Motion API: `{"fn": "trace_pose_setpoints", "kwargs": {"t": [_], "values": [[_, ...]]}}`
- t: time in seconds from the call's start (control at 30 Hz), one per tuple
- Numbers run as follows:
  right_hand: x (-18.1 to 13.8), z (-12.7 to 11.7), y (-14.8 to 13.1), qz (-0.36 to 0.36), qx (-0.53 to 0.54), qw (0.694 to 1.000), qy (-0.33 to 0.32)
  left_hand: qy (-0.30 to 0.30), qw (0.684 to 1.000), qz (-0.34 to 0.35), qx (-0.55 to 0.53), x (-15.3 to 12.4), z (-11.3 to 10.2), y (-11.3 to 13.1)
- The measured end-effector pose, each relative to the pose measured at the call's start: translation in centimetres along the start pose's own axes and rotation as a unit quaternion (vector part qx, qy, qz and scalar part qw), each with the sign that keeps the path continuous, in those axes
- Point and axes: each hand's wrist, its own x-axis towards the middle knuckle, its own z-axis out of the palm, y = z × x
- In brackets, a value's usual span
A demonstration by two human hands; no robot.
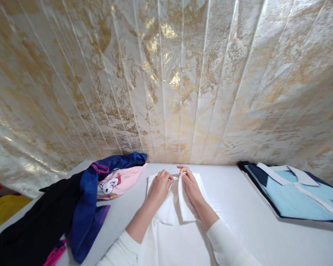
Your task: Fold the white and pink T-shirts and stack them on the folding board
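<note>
A white shirt [180, 244] lies flat on the white surface right in front of me, with two collar-like flaps at its far end. My left hand [159, 186] is closed on the left flap, thumb and fingers pinched at its inner top edge. On the other side, my right hand [190, 187] pinches the right flap, raising its inner edge a little; its index finger points out to the left. A narrow gap separates the two hands. The shirt's near end runs out of view between my forearms.
At left lies a loose heap: a black garment [41, 218], a blue one [84, 218], a pink one [124, 181] with a cartoon print, and a yellow cloth [8, 208]. Folded light-blue shirts [299, 197] are stacked at right. A gold-patterned curtain [166, 92] hangs behind the white table [238, 229].
</note>
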Motion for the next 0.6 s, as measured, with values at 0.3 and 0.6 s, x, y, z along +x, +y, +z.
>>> {"fn": "trace_pose_setpoints", "kwargs": {"t": [0.3, 0.6], "values": [[0.0, 0.1, 0.0, -0.007, -0.021, 1.000, -0.004, -0.077, 0.997, 0.020, -0.015, -4.8, -3.6, 3.5], [0.0, 0.2, 0.2, -0.027, -0.062, 0.998, 0.004, -0.219, 0.964, -0.024, 0.148, -8.0, -4.4, 6.3]]}}
